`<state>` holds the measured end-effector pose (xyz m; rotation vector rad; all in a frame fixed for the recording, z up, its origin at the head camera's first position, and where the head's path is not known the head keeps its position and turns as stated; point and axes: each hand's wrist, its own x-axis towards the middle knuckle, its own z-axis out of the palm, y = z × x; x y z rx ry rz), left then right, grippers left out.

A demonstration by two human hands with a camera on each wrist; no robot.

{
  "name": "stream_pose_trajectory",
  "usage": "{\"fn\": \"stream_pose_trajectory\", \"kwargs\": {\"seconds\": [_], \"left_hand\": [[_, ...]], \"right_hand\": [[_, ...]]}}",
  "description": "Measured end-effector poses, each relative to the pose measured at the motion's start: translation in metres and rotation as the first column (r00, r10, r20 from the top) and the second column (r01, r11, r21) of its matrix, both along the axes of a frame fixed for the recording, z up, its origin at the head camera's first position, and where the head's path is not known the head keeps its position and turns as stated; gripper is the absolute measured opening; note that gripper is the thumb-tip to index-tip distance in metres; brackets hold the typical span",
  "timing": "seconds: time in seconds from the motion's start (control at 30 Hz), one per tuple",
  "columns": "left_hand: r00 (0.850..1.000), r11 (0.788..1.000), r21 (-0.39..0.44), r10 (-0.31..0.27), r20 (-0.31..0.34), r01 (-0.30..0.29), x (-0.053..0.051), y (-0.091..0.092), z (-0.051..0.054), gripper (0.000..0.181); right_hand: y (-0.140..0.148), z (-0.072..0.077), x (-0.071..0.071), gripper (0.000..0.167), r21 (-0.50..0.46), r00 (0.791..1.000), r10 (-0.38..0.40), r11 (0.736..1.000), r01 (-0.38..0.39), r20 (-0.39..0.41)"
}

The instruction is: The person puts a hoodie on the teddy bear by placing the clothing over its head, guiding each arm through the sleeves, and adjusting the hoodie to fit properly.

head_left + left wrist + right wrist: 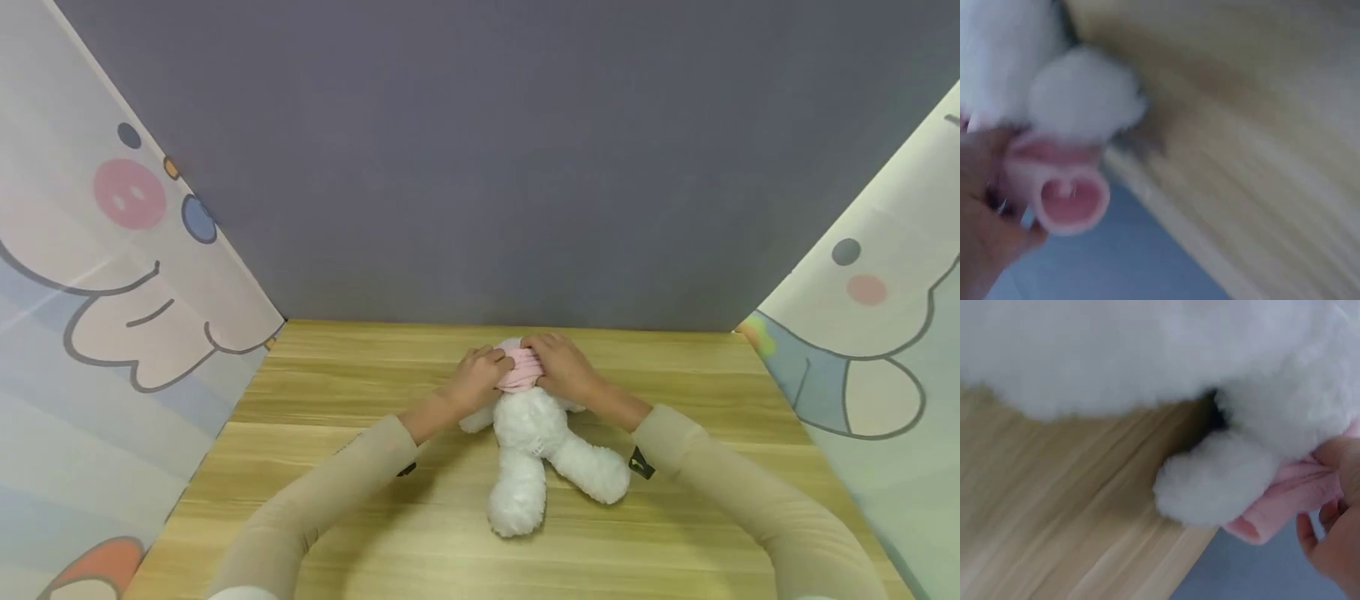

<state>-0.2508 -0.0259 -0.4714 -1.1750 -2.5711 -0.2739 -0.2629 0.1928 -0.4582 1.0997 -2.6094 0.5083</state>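
A fluffy white plush toy (531, 423) lies on the wooden table, its two legs spread toward the near edge. Pink cloth (521, 371) covers its upper end. My left hand (478, 382) pinches the cloth from the left, and my right hand (568, 371) grips it from the right. In the left wrist view the pink cloth (1071, 199) forms an open rolled tube beside a white furry part (1085, 97). The right wrist view shows fingers holding folded pink cloth (1285, 503) against the white fur (1213, 481). The toy's face is hidden.
The wooden table (330, 517) meets a dark grey panel (510, 167) at its back edge. Cartoon-printed sheets stand on the left (45, 208) and the right (900, 375).
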Motion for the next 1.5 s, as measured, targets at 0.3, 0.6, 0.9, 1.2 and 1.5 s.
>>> {"fn": "stream_pose_trajectory", "kwargs": {"seconds": [0.3, 0.6, 0.9, 1.2, 1.5], "left_hand": [[0.823, 0.954, 0.298, -0.138, 0.551, -0.04, -0.023, -0.03, 0.026, 0.057], [0.775, 0.985, 0.169, -0.087, 0.626, -0.026, -0.043, -0.031, 0.025, 0.073], [0.851, 0.986, 0.147, -0.011, 0.525, -0.078, -0.048, -0.022, 0.025, 0.044], [0.934, 0.984, 0.068, 0.134, 0.33, -0.166, -0.028, -0.009, 0.016, 0.034], [0.947, 0.946, -0.068, 0.319, 0.017, -0.318, -0.001, 0.006, 0.007, 0.029]], "right_hand": [[0.006, 0.007, -0.006, 0.057, -0.034, 0.996, 0.055, 0.998, -0.053, 0.072], [0.006, 0.013, -0.006, 0.063, -0.033, 0.99, 0.097, 0.995, -0.094, 0.1], [0.002, 0.016, -0.006, 0.059, 0.09, 0.997, 0.07, 0.993, -0.073, 0.034], [-0.001, 0.01, -0.001, 0.04, 0.148, 0.998, 0.011, 0.989, -0.002, -0.062], [-0.005, 0.002, 0.002, 0.037, 0.038, 0.998, -0.018, 0.999, 0.021, -0.068]]}}
